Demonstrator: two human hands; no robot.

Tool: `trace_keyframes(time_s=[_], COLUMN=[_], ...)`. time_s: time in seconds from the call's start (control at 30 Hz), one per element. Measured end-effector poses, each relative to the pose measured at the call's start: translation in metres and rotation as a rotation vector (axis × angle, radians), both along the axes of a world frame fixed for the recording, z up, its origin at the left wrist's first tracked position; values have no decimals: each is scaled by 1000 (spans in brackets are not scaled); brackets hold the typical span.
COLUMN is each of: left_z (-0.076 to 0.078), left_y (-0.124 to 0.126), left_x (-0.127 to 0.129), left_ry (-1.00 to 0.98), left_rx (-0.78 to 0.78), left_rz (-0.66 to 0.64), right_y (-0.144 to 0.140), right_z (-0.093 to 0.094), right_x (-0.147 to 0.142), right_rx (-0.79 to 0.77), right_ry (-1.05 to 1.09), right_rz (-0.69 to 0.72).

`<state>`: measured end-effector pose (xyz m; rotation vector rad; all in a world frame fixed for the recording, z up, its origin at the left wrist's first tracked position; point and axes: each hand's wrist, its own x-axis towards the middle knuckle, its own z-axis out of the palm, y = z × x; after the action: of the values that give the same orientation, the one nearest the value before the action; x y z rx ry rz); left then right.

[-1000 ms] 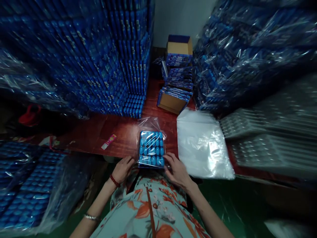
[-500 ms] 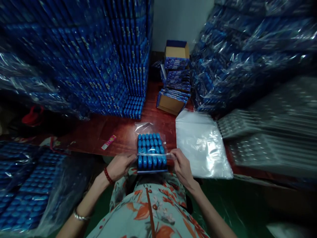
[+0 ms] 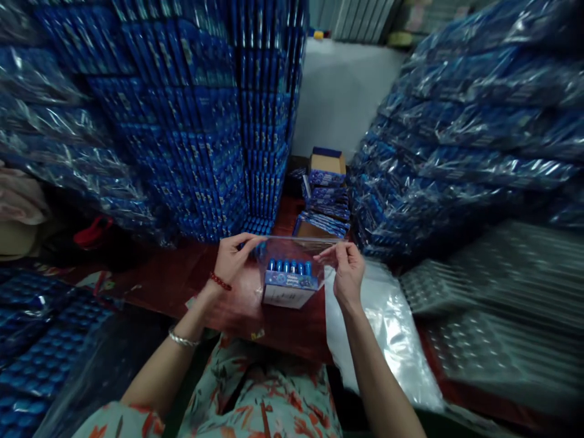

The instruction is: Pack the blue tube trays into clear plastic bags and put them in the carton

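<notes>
Bagged box (image 3: 289, 285) btwn both hands (image 3: 233, 257)

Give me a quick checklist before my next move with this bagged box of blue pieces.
1. Left hand pinches the clear bag top edge: ok.
2. Right hand pinches the other corner: ok.
3. Box sits fully inside the bag: ok.
4. Box level: not ok, tilted.
5. Bag mouth sealed: cannot tell.
6. Stack of clear bags lies close by the right hand: ok.

dim, glare on plastic, edges blurred and warped
</notes>
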<state>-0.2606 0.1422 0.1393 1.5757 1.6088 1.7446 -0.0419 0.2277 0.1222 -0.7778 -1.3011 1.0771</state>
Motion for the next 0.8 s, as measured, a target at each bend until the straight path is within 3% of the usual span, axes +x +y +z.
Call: trace_keyframes(time_s=[0.1,0.23,0.43,0.63,0.8], left_z=[-14,-19,-14,-28,-32], left_y=[21,35,42,34,33], left_x=[15,25,24,23,23], left_ry=[-536,-862,-855,-800,-755], left_rx=[13,96,53,2,56], left_rz=[-9,-93,-74,-180,-111], right_y=[11,15,27,34,36], right_z=[-1,3,13,10,8], right_x=[-9,-11,-11,-14,-12], right_rx=[-64,-73,-40,-106,-127], right_ry=[63,42,37,61,27], right_rz=[13,-50,-179,-192,-216])
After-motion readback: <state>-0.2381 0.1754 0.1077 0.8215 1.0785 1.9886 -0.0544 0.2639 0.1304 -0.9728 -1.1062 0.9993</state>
